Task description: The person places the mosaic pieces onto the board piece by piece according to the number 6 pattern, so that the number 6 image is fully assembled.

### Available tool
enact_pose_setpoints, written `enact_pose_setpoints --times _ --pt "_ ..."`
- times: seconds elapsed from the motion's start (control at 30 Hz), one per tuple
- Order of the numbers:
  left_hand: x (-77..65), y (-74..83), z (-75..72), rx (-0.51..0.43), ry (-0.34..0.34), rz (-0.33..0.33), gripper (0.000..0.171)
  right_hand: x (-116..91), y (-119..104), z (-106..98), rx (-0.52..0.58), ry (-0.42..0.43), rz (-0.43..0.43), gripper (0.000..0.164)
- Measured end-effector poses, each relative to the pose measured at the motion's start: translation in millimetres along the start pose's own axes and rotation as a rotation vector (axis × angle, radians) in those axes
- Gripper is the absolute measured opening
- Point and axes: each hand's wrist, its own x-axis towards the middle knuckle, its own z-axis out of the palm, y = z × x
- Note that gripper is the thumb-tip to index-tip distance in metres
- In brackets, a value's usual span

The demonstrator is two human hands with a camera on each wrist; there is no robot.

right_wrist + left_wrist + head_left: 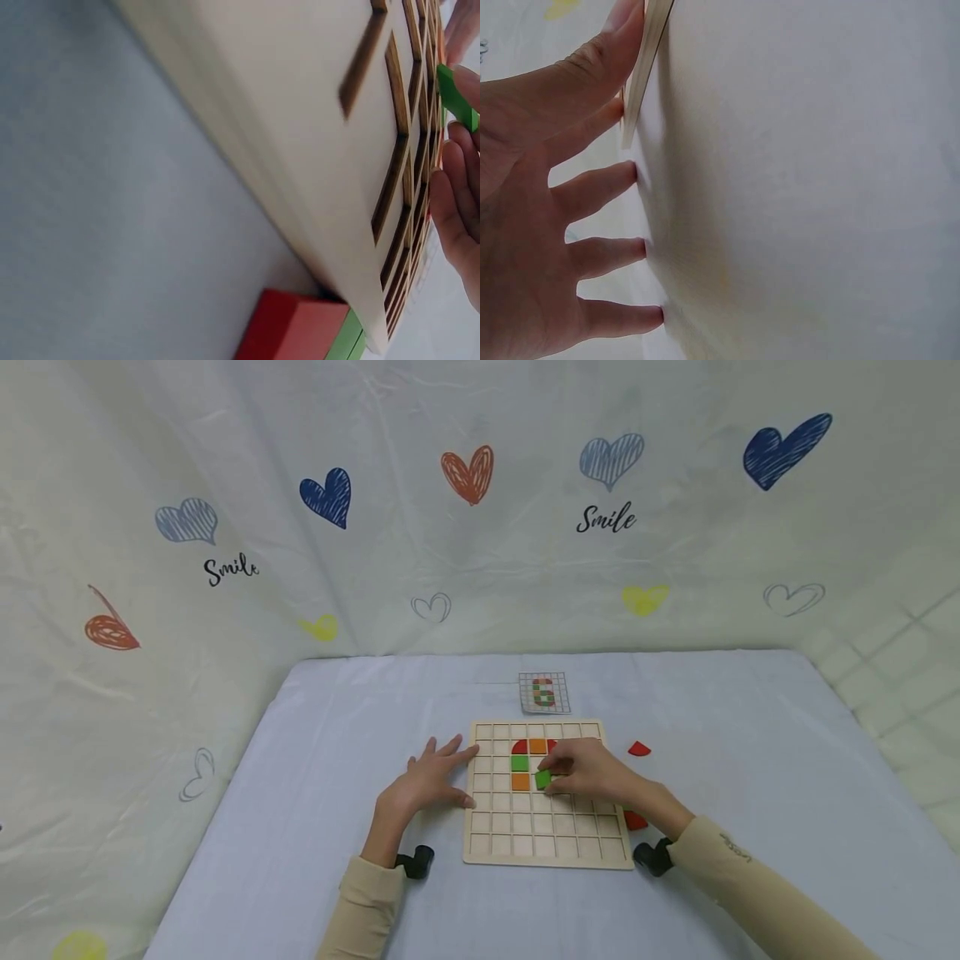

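A wooden grid board (491,843) lies on the table. Set in its cells are a red rounded piece (519,747), an orange square (537,746), a green square (520,763) and another orange square (520,782); a second red piece is partly covered by my right hand. My right hand (588,768) pinches a green square tile (454,97) between thumb and finger, tilted over the board's cells. With fingers spread, my left hand (426,783) touches the board's left edge with thumb and index finger. In the left wrist view its other fingertips (634,172) rest on the cloth.
Beyond the board lies a card (544,693) printed with a coloured grid pattern. Right of the board are a red piece (639,749) and another red piece (635,820). A green piece (346,339) sits beside red at the board's edge. A printed white sheet hangs behind.
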Motion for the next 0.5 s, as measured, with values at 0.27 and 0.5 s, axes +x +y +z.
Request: enact_pose_setpoints --times 0.27,0.5 --pt "0.7 -0.5 1.3 0.006 0.004 0.008 0.089 -0.6 -3.5 1.6 0.010 -0.013 -0.024 0.024" --pt "-0.6 -0.3 0.2 0.000 0.001 0.002 0.089 2.1 -5.3 3.7 -0.064 -0.008 -0.072 0.022"
